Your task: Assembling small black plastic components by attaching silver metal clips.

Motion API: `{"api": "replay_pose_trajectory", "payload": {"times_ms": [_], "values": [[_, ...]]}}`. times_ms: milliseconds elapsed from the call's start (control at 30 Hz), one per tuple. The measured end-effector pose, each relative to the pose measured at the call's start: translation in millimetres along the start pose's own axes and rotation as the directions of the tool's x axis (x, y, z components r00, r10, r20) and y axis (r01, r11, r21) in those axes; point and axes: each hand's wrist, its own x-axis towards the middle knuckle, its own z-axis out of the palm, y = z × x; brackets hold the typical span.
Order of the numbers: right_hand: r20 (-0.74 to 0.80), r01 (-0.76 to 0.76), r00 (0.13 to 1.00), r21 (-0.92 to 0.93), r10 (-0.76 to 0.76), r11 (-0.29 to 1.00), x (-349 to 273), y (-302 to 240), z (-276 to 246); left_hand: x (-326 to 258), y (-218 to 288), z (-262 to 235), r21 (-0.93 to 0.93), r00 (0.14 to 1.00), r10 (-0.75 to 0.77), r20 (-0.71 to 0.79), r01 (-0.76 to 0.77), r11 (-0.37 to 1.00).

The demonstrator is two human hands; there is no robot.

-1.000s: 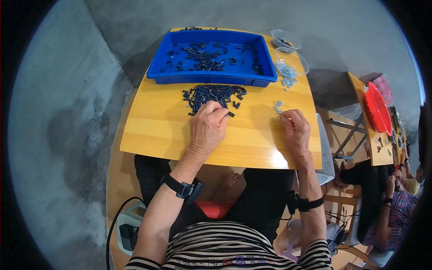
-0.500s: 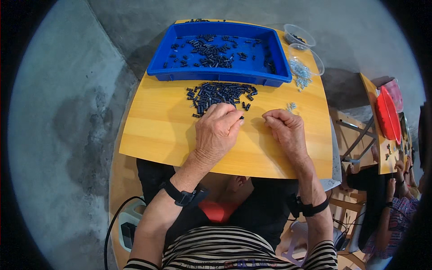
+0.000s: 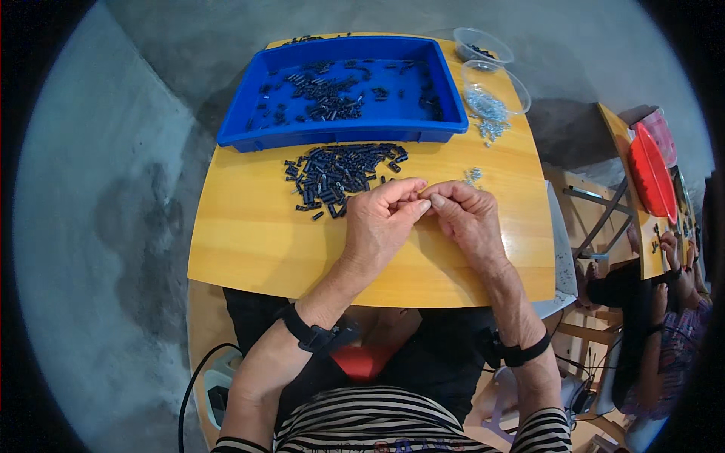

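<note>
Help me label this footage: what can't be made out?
In the head view:
What, if anything, the left hand and right hand hold: they cover it.
Number of black cylindrical pieces: heaped, they overlap.
Shapes of silvery pieces: too small.
Co-worker's patterned top: cut off by dark right rim.

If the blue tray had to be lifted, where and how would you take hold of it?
I would grip the tray by its rim at both short ends, the left hand coming from the left and the right hand from the right. It sits flat, wide and upright, with raised walls. The nearer clear bowl beside its right end may crowd that hand.
</note>
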Motion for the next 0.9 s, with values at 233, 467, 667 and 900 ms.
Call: {"api": "replay_pose_trajectory", "payload": {"times_ms": [233, 467, 667, 900], "values": [[-0.035, 0.051, 0.998, -0.039, -0.052, 0.998, -1.7, 1.2, 5.1, 3.5, -1.7, -1.2, 0.007, 1.000, -0.003, -0.003, 0.003, 1.000], [-0.076, 0.060, 0.995, -0.018, -0.061, 0.998, -2.5, -1.1, 10.7, 5.6, 0.4, -4.3, -0.075, 0.998, -0.039, 0.048, 0.042, 0.996], [-0.031, 0.021, 0.999, 0.030, -0.020, 0.999, -3.5, -3.7, 6.6, 5.5, -0.9, -2.3, -0.146, 0.998, -0.027, 0.058, 0.035, 0.989], [-0.018, 0.002, 1.000, 0.019, -0.001, 1.000, -1.7, -0.1, 4.7, 4.8, -1.6, -3.0, -0.098, 0.999, 0.034, 0.042, -0.030, 0.995]]}}
